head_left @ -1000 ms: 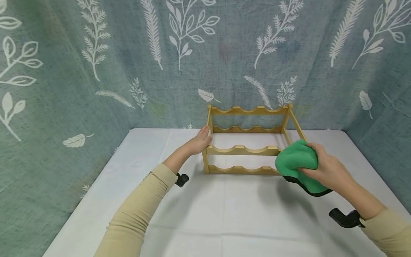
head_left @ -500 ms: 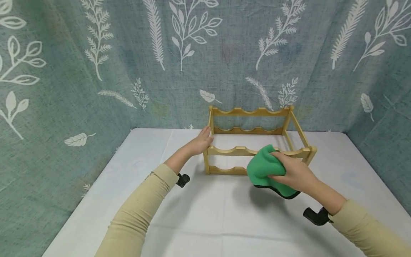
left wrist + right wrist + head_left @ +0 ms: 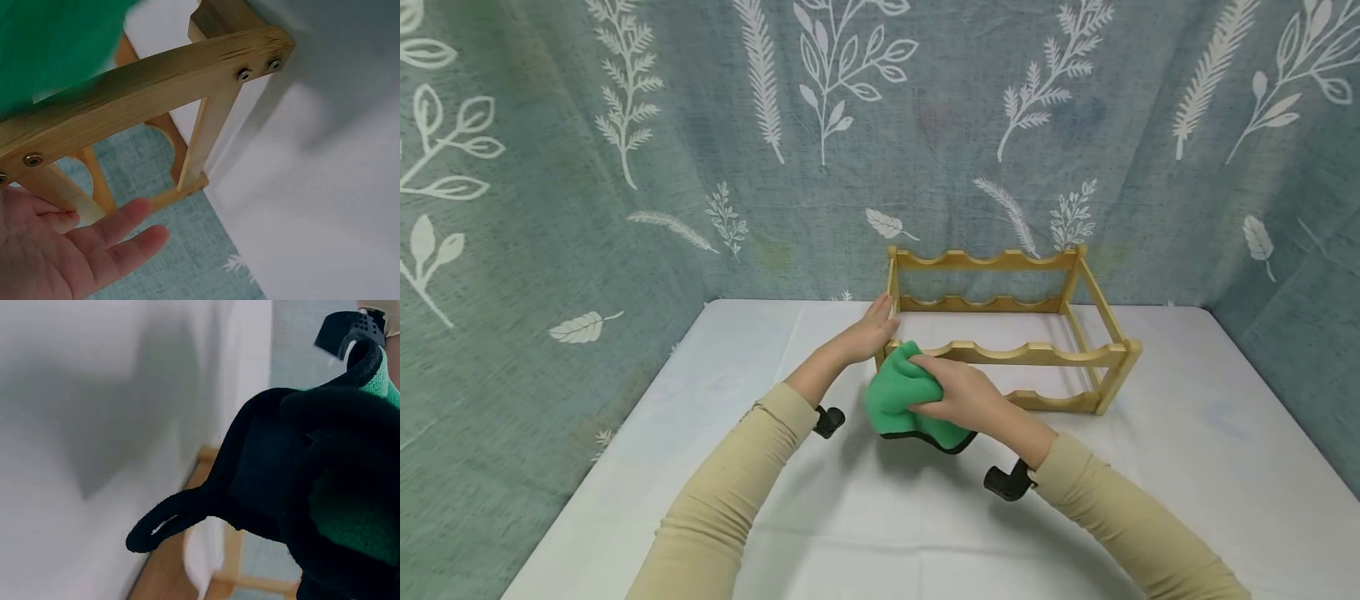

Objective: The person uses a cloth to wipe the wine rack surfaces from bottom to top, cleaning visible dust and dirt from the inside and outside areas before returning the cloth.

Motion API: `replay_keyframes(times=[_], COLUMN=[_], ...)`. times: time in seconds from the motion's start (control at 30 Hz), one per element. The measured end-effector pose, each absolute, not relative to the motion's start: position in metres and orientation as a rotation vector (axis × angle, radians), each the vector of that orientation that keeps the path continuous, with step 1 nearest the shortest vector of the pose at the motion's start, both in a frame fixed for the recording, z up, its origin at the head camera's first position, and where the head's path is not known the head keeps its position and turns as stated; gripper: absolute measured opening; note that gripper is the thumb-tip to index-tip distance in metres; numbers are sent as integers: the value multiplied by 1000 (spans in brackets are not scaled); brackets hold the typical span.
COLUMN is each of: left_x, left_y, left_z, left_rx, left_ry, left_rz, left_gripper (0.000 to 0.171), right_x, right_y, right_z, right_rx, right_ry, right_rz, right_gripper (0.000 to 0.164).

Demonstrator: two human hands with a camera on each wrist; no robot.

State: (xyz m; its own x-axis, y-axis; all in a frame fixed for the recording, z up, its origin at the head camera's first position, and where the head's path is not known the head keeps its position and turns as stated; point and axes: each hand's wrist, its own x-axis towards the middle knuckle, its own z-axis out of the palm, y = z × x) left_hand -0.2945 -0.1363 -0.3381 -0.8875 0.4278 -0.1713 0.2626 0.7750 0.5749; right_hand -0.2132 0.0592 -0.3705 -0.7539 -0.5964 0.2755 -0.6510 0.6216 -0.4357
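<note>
A pale wooden wine rack (image 3: pixel 1037 355) with scalloped rails stands on the white table. My left hand (image 3: pixel 863 335) rests against its upper left end. In the left wrist view, that hand's fingers (image 3: pixel 134 244) extend alongside the screwed end frame. My right hand (image 3: pixel 962 396) grips a bunched green cleaning cloth (image 3: pixel 897 398) with black edging, at the left end of the front rail. The cloth covers the rack's lower front left corner in the head view. Its dark trim and a hanging loop (image 3: pixel 165 525) fill much of the right wrist view, where the right hand is hidden.
The white-covered table (image 3: pixel 850 533) extends around the rack. Behind and at both sides hangs a grey-green leaf-print curtain (image 3: pixel 940 125). A black camera mount (image 3: pixel 1009 482) sits on the right wrist, another camera mount (image 3: pixel 830 422) on the left.
My right hand has moved left with the cloth along the front rail, from the rack's right end to its left end. The left hand has stayed at the left end.
</note>
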Motion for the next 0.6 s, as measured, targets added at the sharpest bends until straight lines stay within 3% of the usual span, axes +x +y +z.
replay_keyframes(times=[0.23, 0.6], left_x=[-294, -297], left_y=[-135, -138], left_z=[-337, -339], left_rx=[531, 516], left_ry=[2671, 2636], left_rz=[802, 834], left_gripper=[58, 60], right_x=[-215, -198], right_y=[56, 159], right_z=[-367, -359], right_rx=[1013, 767], right_ry=[-2764, -2816], right_rz=[839, 723], right_gripper=[61, 56])
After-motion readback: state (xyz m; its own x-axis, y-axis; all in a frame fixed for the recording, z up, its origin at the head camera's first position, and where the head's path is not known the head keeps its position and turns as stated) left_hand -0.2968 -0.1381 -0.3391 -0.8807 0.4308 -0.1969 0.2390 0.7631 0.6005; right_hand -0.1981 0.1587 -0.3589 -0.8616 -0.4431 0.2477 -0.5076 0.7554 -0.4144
